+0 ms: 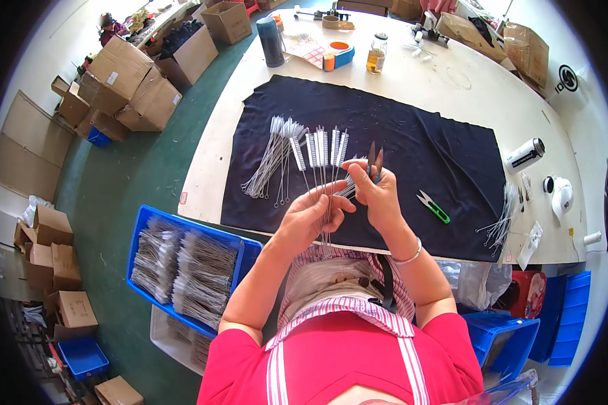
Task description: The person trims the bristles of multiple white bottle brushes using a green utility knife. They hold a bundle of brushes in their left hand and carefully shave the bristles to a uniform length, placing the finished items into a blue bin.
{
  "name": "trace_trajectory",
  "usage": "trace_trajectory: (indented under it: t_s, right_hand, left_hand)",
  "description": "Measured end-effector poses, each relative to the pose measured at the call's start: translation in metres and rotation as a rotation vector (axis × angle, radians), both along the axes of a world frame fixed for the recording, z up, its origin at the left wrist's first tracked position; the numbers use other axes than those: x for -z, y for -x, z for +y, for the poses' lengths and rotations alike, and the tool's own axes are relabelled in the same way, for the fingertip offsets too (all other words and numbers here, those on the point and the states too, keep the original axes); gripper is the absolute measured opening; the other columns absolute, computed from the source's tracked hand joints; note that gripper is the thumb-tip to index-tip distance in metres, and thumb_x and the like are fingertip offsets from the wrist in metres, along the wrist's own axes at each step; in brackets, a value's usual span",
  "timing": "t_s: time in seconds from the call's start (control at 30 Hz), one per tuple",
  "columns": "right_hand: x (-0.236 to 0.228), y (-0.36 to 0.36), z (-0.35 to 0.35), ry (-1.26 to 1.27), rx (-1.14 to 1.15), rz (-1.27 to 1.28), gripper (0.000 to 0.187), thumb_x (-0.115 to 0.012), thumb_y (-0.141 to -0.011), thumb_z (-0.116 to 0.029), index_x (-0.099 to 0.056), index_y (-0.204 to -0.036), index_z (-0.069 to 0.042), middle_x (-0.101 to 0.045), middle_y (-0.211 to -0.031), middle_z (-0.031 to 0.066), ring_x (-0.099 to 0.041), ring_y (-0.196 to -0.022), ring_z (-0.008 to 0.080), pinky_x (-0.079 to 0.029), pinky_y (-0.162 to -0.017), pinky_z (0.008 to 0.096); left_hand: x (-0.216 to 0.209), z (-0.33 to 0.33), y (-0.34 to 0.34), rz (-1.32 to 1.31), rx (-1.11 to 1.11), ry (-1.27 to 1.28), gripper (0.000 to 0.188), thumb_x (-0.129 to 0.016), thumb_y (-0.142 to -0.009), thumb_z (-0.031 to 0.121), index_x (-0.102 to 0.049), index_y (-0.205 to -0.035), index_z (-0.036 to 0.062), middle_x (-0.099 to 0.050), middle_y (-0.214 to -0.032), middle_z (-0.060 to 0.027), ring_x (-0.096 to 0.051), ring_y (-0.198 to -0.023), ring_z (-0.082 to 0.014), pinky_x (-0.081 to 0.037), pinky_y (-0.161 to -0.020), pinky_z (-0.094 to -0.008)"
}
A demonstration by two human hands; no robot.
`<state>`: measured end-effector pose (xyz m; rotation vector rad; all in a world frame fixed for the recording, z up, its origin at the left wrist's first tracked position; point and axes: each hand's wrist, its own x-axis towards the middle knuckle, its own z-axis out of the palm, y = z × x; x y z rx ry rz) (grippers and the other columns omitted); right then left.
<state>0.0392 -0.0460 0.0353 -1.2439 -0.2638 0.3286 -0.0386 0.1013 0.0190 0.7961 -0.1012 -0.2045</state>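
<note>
My left hand (pixel 305 219) is closed round the wire handles of several white-bristled tube brushes (pixel 323 145), their heads fanned out and pointing away from me. In my right hand (pixel 380 199) is a pair of snips (pixel 375 162), dark blades pointing up and slightly apart. Its fingertips come close to the brush wires; whether they touch them I cannot tell. Left of the hands lies a pile of loose tube brushes (pixel 275 158) on the dark cloth (pixel 412 125). More brushes lie partly hidden behind the right hand. Green-handled snips (pixel 434 206) rest on the cloth further right.
Another bunch of brushes (pixel 501 219) crosses the cloth's right edge, near a bottle (pixel 525 155) and a white cap (pixel 562 199). A jar (pixel 377 54) and a tape dispenser (pixel 338 55) stand at the table's far side. Left, a blue crate (pixel 251 253) holds bundled brushes.
</note>
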Motion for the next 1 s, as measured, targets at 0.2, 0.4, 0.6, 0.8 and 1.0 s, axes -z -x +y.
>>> trace_trajectory:
  t_s: [0.2,0.4,0.6,0.8,1.0]
  right_hand:
    - [0.020,0.009,0.001,-0.133,0.019,0.117,0.029,-0.060,-0.089,-0.030,-0.064,-0.094,-0.002,-0.040,-0.054,-0.0109,-0.029,-0.045,-0.0017,-0.019,-0.040,0.0182]
    - [0.024,0.019,0.003,-0.012,0.051,0.062,0.023,-0.064,-0.086,-0.019,-0.061,-0.096,0.002,-0.059,-0.072,-0.0008,-0.051,-0.054,0.0032,-0.041,-0.049,0.0166]
    - [0.021,0.018,0.006,0.078,0.060,0.017,0.023,-0.068,-0.081,-0.012,-0.061,-0.096,0.003,-0.063,-0.080,0.0047,-0.060,-0.069,0.0084,-0.050,-0.061,0.0218]
    - [0.035,0.008,0.011,0.089,0.093,-0.019,0.023,-0.069,-0.080,-0.014,-0.062,-0.094,0.003,-0.059,-0.076,0.0008,-0.056,-0.069,0.0060,-0.046,-0.060,0.0196]
    - [0.030,0.016,0.014,0.057,0.097,0.084,0.019,-0.066,-0.083,-0.015,-0.063,-0.093,0.001,-0.060,-0.074,0.0005,-0.055,-0.069,0.0049,-0.043,-0.058,0.0186]
  left_hand:
    - [0.016,-0.004,0.003,0.030,-0.004,0.008,0.042,-0.040,-0.097,0.024,-0.040,-0.131,-0.0011,-0.061,-0.102,-0.0182,-0.049,-0.065,-0.0132,-0.036,-0.054,-0.0222]
    - [0.014,-0.004,0.000,0.027,-0.056,-0.035,0.041,-0.038,-0.097,0.025,-0.042,-0.128,-0.0021,-0.062,-0.101,-0.0191,-0.050,-0.064,-0.0123,-0.037,-0.053,-0.0217]
    - [0.017,-0.005,-0.004,0.083,-0.149,-0.079,0.034,-0.042,-0.097,0.022,-0.049,-0.117,-0.0033,-0.064,-0.098,-0.0123,-0.051,-0.064,-0.0106,-0.038,-0.052,-0.0220]
    - [0.024,-0.005,-0.008,0.078,-0.214,-0.233,0.030,-0.043,-0.097,0.020,-0.052,-0.115,-0.0019,-0.065,-0.096,-0.0099,-0.051,-0.065,-0.0088,-0.037,-0.052,-0.0209]
    - [0.026,0.000,-0.007,0.083,-0.228,-0.287,0.027,-0.043,-0.097,0.017,-0.054,-0.115,-0.0003,-0.065,-0.094,-0.0120,-0.048,-0.064,-0.0078,-0.036,-0.053,-0.0203]
